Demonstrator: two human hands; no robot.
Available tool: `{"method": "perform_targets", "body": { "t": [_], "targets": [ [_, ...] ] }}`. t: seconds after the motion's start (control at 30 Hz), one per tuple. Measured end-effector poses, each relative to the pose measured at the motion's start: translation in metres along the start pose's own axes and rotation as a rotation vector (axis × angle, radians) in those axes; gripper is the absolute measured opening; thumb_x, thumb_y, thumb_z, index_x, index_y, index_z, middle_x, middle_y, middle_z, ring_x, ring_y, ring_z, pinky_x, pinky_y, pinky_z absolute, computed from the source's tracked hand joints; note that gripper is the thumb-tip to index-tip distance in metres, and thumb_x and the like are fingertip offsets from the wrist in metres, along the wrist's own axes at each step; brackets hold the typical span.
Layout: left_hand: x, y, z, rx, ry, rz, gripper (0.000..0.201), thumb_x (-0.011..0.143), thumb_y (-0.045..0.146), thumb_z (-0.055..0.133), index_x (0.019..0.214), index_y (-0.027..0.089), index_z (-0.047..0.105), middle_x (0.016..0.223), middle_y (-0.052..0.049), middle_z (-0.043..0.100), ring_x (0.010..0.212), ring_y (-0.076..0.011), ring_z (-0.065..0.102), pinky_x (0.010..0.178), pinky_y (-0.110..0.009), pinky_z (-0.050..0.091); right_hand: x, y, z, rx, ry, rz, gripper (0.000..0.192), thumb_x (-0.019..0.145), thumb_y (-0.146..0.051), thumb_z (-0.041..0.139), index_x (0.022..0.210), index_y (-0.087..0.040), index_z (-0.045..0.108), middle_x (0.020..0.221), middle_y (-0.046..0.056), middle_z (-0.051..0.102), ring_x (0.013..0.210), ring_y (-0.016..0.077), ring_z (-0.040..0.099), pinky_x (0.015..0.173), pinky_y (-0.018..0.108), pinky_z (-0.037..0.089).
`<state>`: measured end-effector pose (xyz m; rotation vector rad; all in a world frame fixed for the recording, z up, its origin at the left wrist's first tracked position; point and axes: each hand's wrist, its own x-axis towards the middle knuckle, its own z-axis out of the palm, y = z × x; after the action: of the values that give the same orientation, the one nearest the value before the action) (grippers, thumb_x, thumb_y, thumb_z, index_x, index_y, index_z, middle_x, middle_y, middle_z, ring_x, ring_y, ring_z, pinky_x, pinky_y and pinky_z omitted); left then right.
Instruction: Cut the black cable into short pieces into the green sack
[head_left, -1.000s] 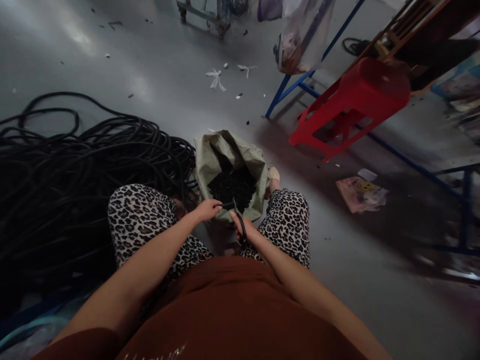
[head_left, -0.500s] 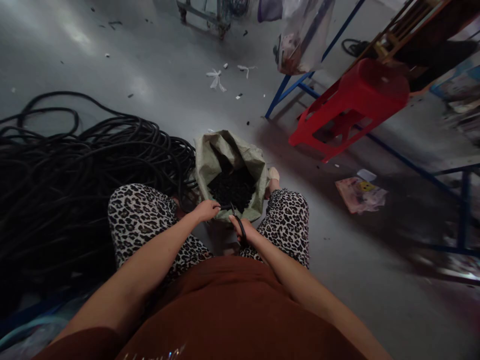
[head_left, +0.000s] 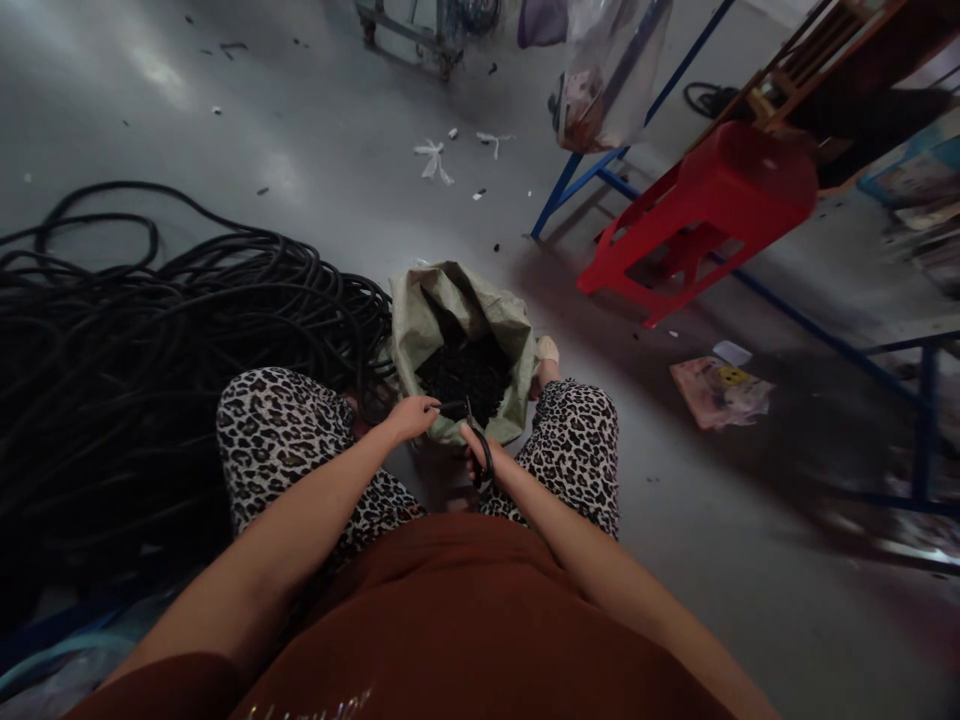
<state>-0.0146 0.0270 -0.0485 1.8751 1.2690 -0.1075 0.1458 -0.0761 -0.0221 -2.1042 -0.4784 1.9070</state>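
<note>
The left hand [head_left: 411, 417] pinches a black hose [head_left: 452, 408] end at the sack [head_left: 420, 310] rim; the right hand [head_left: 480, 455], at its 4 o'clock, grips scissors [head_left: 477, 447], fingers curled through the loops; hose pile [head_left: 150, 350] at 9 o'clock; red stool [head_left: 705, 215] at 2 o'clock.

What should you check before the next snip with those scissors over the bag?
1. Left hand holds the black tube: ok.
2. Right hand grips the scissors: ok.
3. Tube lies between the blades: cannot tell, too dark.
4. Left fingers clear of the blades: cannot tell.
5. Open sack sits under the tube: ok.
6. Tube coil free of the left knee: cannot tell.
</note>
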Motion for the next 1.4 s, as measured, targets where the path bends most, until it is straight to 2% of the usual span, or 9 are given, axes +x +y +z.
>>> {"method": "perform_targets", "body": {
  "t": [0.17, 0.53, 1.07, 1.4],
  "targets": [
    [0.003, -0.004, 0.004, -0.064, 0.012, 0.043, 0.036, 0.083, 0.025, 0.047, 0.107, 0.017, 0.072, 0.086, -0.004, 0.073, 0.081, -0.0187, 0.064, 0.075, -0.025, 0.047, -0.001, 0.0, 0.002, -0.015, -0.068, -0.01, 0.047, 0.094, -0.055, 0.041, 0.078, -0.012, 0.053, 0.052, 0.0, 0.053, 0.036, 0.0091, 0.05, 0.036, 0.017, 0.035],
    [0.0, -0.005, 0.01, -0.137, -0.034, 0.079, 0.035, 0.08, 0.026, 0.047, 0.1, 0.016, 0.074, 0.068, -0.001, 0.068, 0.068, -0.0161, 0.06, 0.066, -0.024, 0.046, 0.008, 0.006, 0.002, -0.046, -0.065, -0.041, 0.047, 0.092, -0.057, 0.043, 0.078, -0.013, 0.054, 0.05, -0.001, 0.052, 0.038, 0.0106, 0.051, 0.035, 0.017, 0.032],
    [-0.002, -0.005, 0.009, -0.127, -0.062, 0.088, 0.038, 0.08, 0.027, 0.045, 0.102, 0.015, 0.074, 0.069, -0.001, 0.069, 0.07, -0.0162, 0.061, 0.069, -0.023, 0.047, 0.011, 0.009, 0.002, -0.109, -0.078, -0.073, 0.051, 0.091, -0.06, 0.041, 0.081, -0.012, 0.056, 0.055, 0.001, 0.053, 0.044, 0.0123, 0.052, 0.04, 0.02, 0.036],
    [-0.001, -0.007, 0.008, -0.083, -0.108, 0.08, 0.039, 0.078, 0.025, 0.046, 0.104, 0.017, 0.074, 0.07, -0.001, 0.069, 0.067, -0.0154, 0.06, 0.063, -0.022, 0.045, 0.013, 0.012, -0.001, -0.136, -0.108, -0.094, 0.05, 0.089, -0.061, 0.043, 0.078, -0.015, 0.055, 0.056, 0.002, 0.053, 0.045, 0.0132, 0.054, 0.039, 0.021, 0.038]
  ]
}}
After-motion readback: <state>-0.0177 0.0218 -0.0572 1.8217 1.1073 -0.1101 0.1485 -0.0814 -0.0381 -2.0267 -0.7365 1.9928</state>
